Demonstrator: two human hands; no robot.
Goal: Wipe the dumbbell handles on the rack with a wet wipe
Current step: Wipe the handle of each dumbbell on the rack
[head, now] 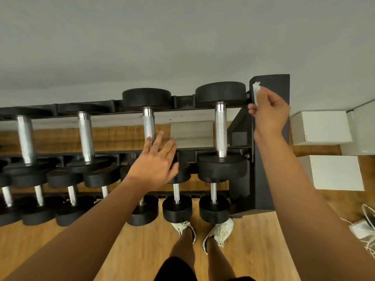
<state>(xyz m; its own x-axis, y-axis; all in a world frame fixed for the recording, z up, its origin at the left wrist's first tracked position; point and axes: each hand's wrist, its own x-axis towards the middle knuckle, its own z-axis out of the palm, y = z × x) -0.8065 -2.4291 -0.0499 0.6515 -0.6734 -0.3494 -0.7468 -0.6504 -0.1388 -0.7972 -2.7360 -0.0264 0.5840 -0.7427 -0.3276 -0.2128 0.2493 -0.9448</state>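
Observation:
A black dumbbell rack (pixel 265 159) holds several black dumbbells with chrome handles on two tiers. My right hand (pixel 269 112) pinches a white wet wipe (pixel 256 92) beside the rack's right upright, just right of the rightmost top dumbbell handle (pixel 220 128). My left hand (pixel 156 161) is spread with straight fingers. Its fingertips reach the lower end of the next top handle (pixel 148 124), and it covers that dumbbell's near head. A yellow ring sits on one finger.
The lower tier carries smaller dumbbells (pixel 177 207) close to my white shoes (pixel 219 232) on the wooden floor. White boxes (pixel 322 126) stand to the right of the rack. A white charger with cables (pixel 361 228) lies at the far right. A grey wall rises behind.

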